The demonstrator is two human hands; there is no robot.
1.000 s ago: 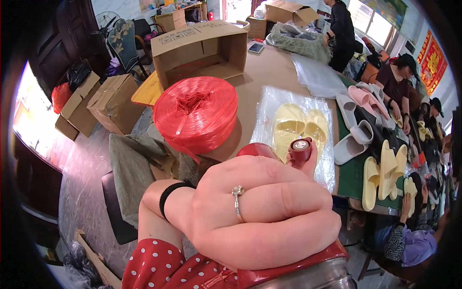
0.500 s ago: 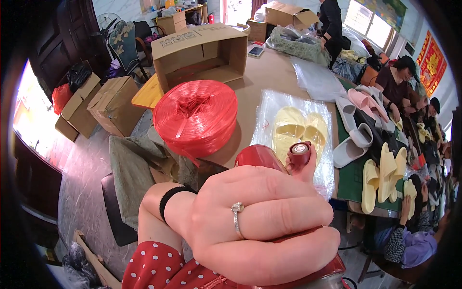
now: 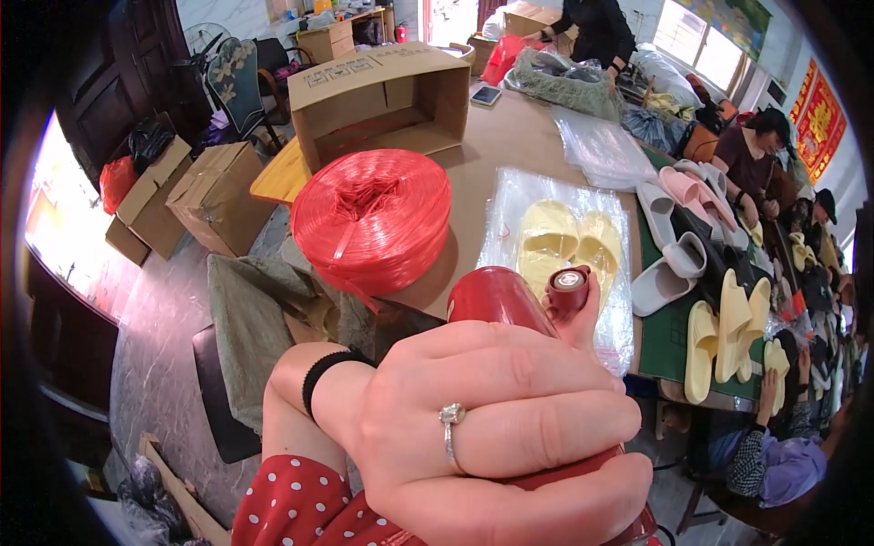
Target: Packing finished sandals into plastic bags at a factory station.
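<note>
Very near the camera, my left hand (image 3: 501,419) is wrapped around a red vacuum flask (image 3: 496,298), whose body tilts across the view. A ring and a black hair tie show on this hand and wrist. Beyond it my right hand (image 3: 585,320) grips a small dark red flask cap (image 3: 569,284) with a light round emblem. Most of the right hand is hidden behind the left hand. Under the cap lies a pair of pale yellow slippers (image 3: 548,238) on a clear plastic bag (image 3: 499,218) on the table.
A big roll of red plastic twine (image 3: 373,218) and an open cardboard box (image 3: 382,105) stand left of the slippers. Clear bags (image 3: 605,150), a phone (image 3: 486,95) and grey slippers (image 3: 660,282) lie around the table. Several people (image 3: 596,36) work at the back and right.
The flask and my left hand have shifted slightly, showing more of the flask's far end. At the back, the person in black has leaned left, and a red bag has appeared.
</note>
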